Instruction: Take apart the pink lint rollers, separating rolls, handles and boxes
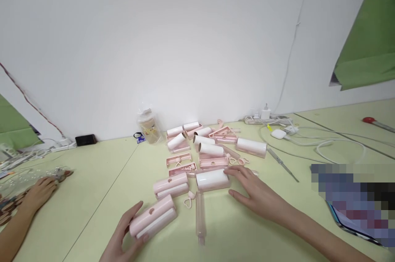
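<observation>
My left hand is closed round the left end of a pink lint roller, with a white roll showing along its lower side. Fingers stretched and thumb apart, my right hand rests its fingertips at the right end of a loose white paper roll. Behind the held one lies a second pink lint roller. Between my hands are a pink heart-shaped ring piece and a clear pinkish tube. Farther back, several white rolls lie among open pink case halves.
A lidded cup stands by the wall. To the right lie a craft knife, white cables and a power strip, and a phone. At the left are a black phone and another person's hand over small brown pieces.
</observation>
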